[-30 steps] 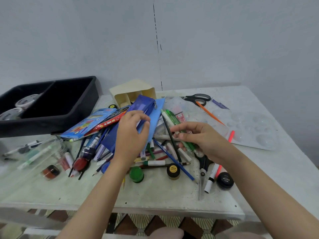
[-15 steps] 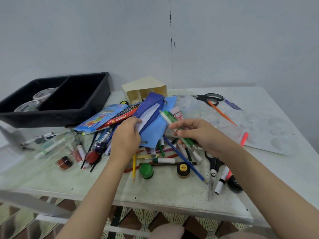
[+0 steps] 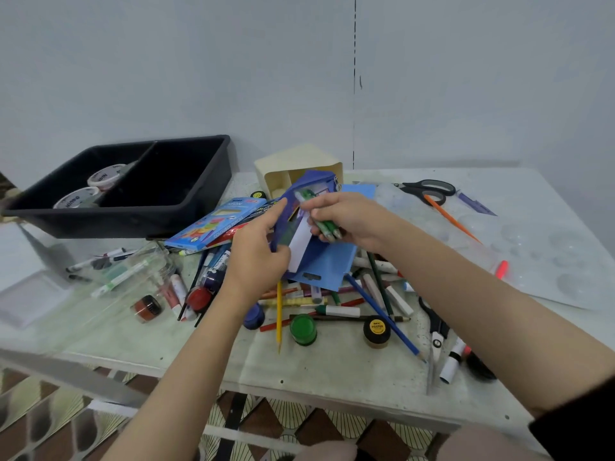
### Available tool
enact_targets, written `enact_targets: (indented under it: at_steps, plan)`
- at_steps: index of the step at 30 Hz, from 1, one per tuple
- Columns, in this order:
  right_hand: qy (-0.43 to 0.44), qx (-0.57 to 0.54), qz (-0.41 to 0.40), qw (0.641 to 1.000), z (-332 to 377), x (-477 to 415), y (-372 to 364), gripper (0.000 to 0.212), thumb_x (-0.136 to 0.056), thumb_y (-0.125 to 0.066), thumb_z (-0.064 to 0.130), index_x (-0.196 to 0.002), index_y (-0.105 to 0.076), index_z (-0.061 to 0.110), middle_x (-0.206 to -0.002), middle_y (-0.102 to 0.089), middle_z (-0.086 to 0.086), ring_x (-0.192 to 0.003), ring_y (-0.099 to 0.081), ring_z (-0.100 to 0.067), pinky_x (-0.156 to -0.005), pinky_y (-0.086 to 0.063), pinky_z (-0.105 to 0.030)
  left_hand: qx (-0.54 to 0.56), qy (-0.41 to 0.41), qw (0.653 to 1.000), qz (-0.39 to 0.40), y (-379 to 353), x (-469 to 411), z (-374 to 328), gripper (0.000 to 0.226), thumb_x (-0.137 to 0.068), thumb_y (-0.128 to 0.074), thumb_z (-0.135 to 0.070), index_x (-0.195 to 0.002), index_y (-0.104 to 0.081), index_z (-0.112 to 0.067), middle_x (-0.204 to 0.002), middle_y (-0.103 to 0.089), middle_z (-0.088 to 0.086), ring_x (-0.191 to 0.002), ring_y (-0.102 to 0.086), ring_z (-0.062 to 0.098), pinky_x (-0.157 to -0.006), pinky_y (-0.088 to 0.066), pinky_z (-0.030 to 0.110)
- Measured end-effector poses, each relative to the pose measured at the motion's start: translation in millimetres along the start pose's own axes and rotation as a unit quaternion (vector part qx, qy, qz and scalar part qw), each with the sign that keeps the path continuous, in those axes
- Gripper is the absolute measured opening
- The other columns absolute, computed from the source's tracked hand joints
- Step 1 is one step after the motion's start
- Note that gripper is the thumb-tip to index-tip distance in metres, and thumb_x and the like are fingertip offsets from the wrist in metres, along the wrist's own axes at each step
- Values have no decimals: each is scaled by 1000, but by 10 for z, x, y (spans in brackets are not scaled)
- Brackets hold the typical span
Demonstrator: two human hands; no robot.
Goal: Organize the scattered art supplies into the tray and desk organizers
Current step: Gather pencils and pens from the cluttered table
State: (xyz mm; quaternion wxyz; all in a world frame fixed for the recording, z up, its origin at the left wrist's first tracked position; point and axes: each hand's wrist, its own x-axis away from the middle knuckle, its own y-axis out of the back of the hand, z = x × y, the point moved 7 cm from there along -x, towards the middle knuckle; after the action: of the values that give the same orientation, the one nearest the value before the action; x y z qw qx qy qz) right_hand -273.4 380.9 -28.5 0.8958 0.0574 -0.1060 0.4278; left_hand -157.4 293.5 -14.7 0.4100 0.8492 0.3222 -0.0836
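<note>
Evidently packing: left hand (image 3: 258, 257) fingers clamp a blue fabric pouch (image 3: 327, 266); right hand (image 3: 356, 216) fingers pinch green plastic markers (image 3: 327, 228), next slid inside.

- Small black paint jar with yellow lid (image 3: 376, 327), lower centre-right of frame: lid printed "DIY POSTER"; smaller line beneath too small to read.
- 2 round white lids (image 3: 105, 174) in left compartment of black plastic tray (image 3: 139, 221), upper left: dark lettering reads roughly "Nineo" on each.
- Flat blue cardboard pencil box (image 3: 216, 224), centre-left: white brand word at top, seemingly "NIPON", blurred; edge line appears to say "COLOURED PENCILS".
- Marker barrel print in pile: unreadable.
</note>
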Motion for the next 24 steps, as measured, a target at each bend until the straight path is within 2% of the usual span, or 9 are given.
enact_targets:
  at_steps: [4,6,8,10,12,16,20,22,24]
  plan:
    - [-1,-16,-41,999,20,-87,-102,40,-96,-33,-3,-131,-51,6,-86,-57,-6,-70,-57,-15,-57,-53,-20,48,13,999,18,-1,10,15,63,-77,-59,13,-136,-47,-5,-118,-55,-9,-99,-56,0,-74,-42,0]
    - [5,4,-35,999,31,-98,-138,47,-96,-28,-3,-138,-43,12,-103,-61,-11,-79,-60,-20,-69,-55,-26,68,22,997,26,1,9,52,61,-79,-59,13,-136,-46,-5,-119,-55,-7,-100,-56,0,-73,-43,2]
    - [32,90,-39,995,68,-95,-131,48,-97,-32,0,-142,-40,16,-121,-59,-13,-93,-63,-26,-75,-56,-30,80,25,996,30,15,-1,85,60,-80,-59,12,-136,-46,-4,-122,-54,-5,-108,-56,7,-77,-45,4]
    - [65,176,-64,980,103,-91,-87,47,-95,-47,4,-139,-45,20,-128,-57,-9,-95,-64,-25,-68,-57,-26,86,30,995,37,22,-23,117,60,-80,-58,12,-136,-46,-5,-126,-54,-4,-116,-54,11,-87,-48,14]
    - [98,231,-88,964,134,-95,-36,46,-89,-59,7,-132,-54,21,-122,-60,-3,-85,-64,-19,-66,-57,-24,85,37,995,38,28,-44,148,60,-80,-57,11,-136,-47,-7,-129,-55,-1,-119,-53,12,-94,-47,22]
    - [191,332,-140,913,256,-46,65,21,-86,-60,11,-103,-73,16,-92,-65,3,-80,-56,-7,-72,-45,-18,85,34,995,25,52,-68,182,55,-82,-51,14,-133,-51,-7,-122,-53,-9,-116,-51,5,-87,-40,4]
    - [215,436,-187,854,332,-69,213,37,-85,-45,0,-101,-72,20,-120,-49,-10,-112,-45,-25,-88,-38,-29,80,43,996,26,69,-103,235,57,-81,-42,18,-129,-55,-9,-123,-54,-8,-120,-50,9,-92,-38,7]
    - [190,497,-143,834,313,-153,239,49,-81,-41,-8,-107,-70,21,-141,-40,-10,-129,-34,-28,-100,-33,-32,79,54,995,23,89,-131,265,59,-79,-38,19,-126,-58,-11,-122,-57,-5,-118,-53,15,-91,-41,10]
    - [170,535,-98,822,282,-221,271,55,-79,-39,-12,-112,-68,21,-148,-38,-5,-134,-32,-25,-104,-33,-35,83,61,995,22,109,-157,281,61,-77,-36,19,-122,-61,-12,-118,-59,-5,-108,-57,21,-88,-46,24]
